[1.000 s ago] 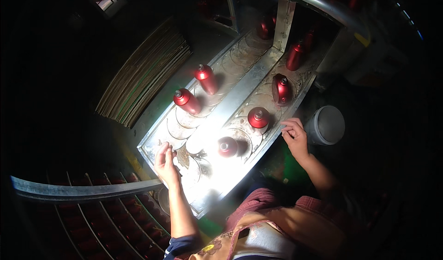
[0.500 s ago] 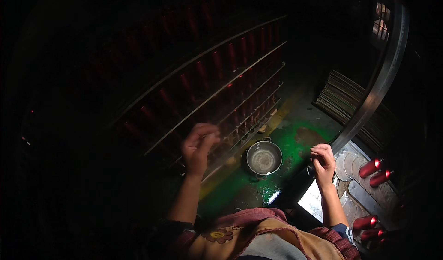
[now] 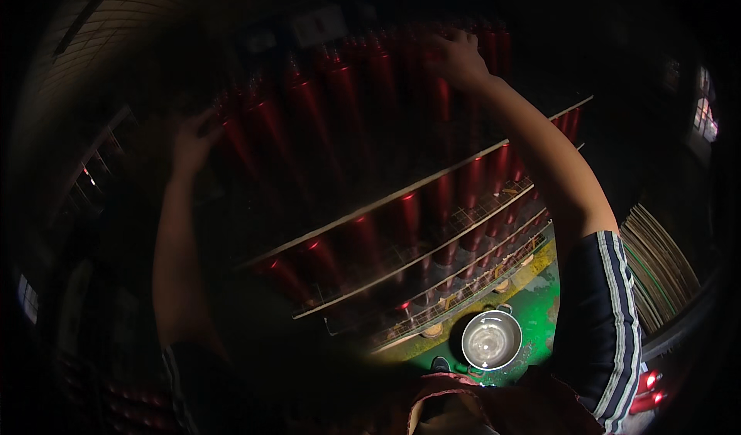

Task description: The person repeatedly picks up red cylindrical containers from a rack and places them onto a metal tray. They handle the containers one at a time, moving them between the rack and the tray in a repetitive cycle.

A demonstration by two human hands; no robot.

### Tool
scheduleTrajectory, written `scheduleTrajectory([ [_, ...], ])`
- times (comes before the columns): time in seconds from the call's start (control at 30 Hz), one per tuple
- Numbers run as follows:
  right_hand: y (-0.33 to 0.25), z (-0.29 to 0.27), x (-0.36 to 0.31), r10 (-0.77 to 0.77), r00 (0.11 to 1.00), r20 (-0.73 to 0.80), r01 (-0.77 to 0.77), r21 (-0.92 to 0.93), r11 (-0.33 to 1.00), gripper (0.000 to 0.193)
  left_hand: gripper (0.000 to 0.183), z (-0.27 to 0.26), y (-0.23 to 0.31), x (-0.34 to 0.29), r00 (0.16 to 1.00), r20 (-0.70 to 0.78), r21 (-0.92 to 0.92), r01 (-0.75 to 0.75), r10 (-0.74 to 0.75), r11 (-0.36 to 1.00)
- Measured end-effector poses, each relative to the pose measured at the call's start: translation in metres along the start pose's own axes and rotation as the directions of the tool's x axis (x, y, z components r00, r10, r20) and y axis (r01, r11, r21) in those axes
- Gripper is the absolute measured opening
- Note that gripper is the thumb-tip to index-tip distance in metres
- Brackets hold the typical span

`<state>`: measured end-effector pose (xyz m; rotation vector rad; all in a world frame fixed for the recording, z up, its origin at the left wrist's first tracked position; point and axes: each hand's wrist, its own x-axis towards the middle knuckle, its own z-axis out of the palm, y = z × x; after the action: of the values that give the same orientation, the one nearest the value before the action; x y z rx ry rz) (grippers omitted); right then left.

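Note:
Both my arms stretch forward to a top row of glossy red cylinders (image 3: 340,76) with narrow necks, standing on a multi-level rack. My left hand (image 3: 193,138) is at the row's left end, thumb and fingers apart, close beside the outermost cylinder; contact is too dark to make out. My right hand (image 3: 461,58) reaches over the tops farther right, its fingers spread near a red cylinder (image 3: 441,99). Shadow hides some of its fingertips. No object shows lifted in either hand.
Lower rack shelves (image 3: 386,207) carry more red cylinders. A metal pot (image 3: 492,340) with side handles stands on the green floor (image 3: 540,300) by the rack's foot. Stacked thin sheets (image 3: 656,261) lie at right, above two red cylinders (image 3: 648,392). Much of the surroundings is dark.
My hands have risen from above the floor, moving forward and apart to the top row. The view has tilted up, and the pot now appears lower.

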<state>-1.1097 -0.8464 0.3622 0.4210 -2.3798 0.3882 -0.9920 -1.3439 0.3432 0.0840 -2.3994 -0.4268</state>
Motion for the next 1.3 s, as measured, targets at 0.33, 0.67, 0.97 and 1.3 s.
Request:
scheduleTrajectory([
  [0.33, 0.061, 0.064, 0.081, -0.005, 0.992, 0.124, -0.005, 0.081, 0.997, 0.059, 0.050, 0.055, 0.005, 0.024, 0.991, -0.126, -0.027, -0.047, 0.043, 0.999],
  [0.67, 0.071, 0.021, -0.053, 0.065, 0.883, -0.466, 0.188, 0.477, 0.859, 0.050, 0.037, 0.006, 0.062, -0.071, 0.836, -0.548, -0.167, -0.073, -0.031, 0.983],
  [0.97, 0.130, 0.009, -0.295, 0.671, 0.729, 0.135, -0.030, 0.986, -0.166, 0.042, 0.050, 0.120, 0.158, -0.216, 0.960, 0.224, -0.956, 0.249, -0.166, 0.152],
  [1.3, 0.160, 0.043, -0.496, 0.598, 0.418, 0.683, 0.183, 0.582, -0.792, 0.046, 0.055, 0.448, 0.314, -0.399, -0.080, 0.742, 0.540, 0.659, 0.666, -0.523],
])
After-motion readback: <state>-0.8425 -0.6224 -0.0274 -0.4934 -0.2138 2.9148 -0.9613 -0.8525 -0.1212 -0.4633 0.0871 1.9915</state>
